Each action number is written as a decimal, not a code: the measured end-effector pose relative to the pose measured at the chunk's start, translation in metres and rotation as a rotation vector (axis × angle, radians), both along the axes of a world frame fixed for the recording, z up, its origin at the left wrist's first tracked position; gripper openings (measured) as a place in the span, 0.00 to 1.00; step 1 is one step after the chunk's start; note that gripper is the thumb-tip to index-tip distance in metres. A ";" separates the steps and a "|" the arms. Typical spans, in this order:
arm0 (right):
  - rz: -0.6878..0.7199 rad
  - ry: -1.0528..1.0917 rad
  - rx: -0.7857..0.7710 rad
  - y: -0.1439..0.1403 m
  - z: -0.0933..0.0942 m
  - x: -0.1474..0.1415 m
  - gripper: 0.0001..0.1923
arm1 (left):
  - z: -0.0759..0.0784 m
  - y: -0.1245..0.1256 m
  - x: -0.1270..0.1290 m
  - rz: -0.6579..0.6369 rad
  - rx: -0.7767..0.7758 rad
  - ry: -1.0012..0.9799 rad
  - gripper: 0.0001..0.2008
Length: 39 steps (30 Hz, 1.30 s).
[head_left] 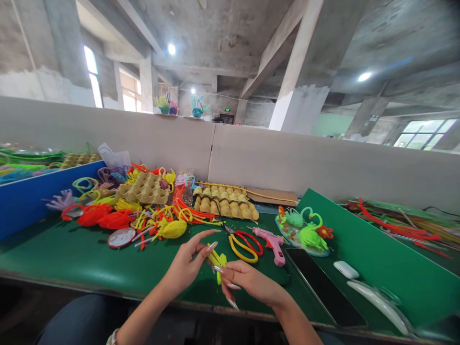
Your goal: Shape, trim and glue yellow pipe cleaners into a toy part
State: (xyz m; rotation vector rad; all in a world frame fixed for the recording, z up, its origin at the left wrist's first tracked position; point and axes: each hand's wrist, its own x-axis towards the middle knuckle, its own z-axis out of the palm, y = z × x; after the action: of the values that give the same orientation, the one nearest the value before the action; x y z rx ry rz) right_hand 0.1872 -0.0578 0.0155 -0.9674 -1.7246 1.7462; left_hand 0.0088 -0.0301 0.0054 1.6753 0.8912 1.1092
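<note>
My left hand (pixel 189 263) and my right hand (pixel 244 280) meet over the near edge of the green table (pixel 72 258). Both pinch a small yellow-green pipe-cleaner piece (pixel 218 261) between their fingertips. Just beyond the hands lie scissors with red and yellow handles (pixel 243 243) and a pink glue gun (pixel 273 243). A yellow pipe-cleaner ball (pixel 173 229) rests to the left of the scissors.
Egg cartons (pixel 224 203) and a heap of coloured pipe cleaners (pixel 118 211) fill the table's back. A tray of green swan figures (pixel 305 230), a dark phone (pixel 316 282) and a white case (pixel 345 269) lie right. A green divider (pixel 381 254) and blue divider (pixel 32 191) flank the space.
</note>
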 end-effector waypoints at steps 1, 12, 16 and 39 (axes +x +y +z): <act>0.005 0.011 -0.015 0.000 -0.001 -0.001 0.25 | -0.001 -0.001 -0.001 0.007 0.039 0.006 0.21; 0.018 0.068 -0.045 0.004 -0.006 -0.002 0.26 | -0.003 0.006 -0.001 -0.018 -0.131 -0.176 0.22; -0.013 0.081 -0.032 0.002 -0.004 -0.002 0.25 | -0.008 0.005 0.002 -0.050 -0.147 -0.031 0.21; 0.004 0.165 -0.103 0.007 -0.010 -0.001 0.25 | -0.006 0.008 0.003 -0.060 -0.250 -0.161 0.27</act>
State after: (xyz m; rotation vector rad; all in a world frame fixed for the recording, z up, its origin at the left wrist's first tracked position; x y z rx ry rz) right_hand 0.1859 -0.0512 0.0054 -0.8371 -1.5482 1.8770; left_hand 0.0120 -0.0220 -0.0009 1.3797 0.8334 1.0307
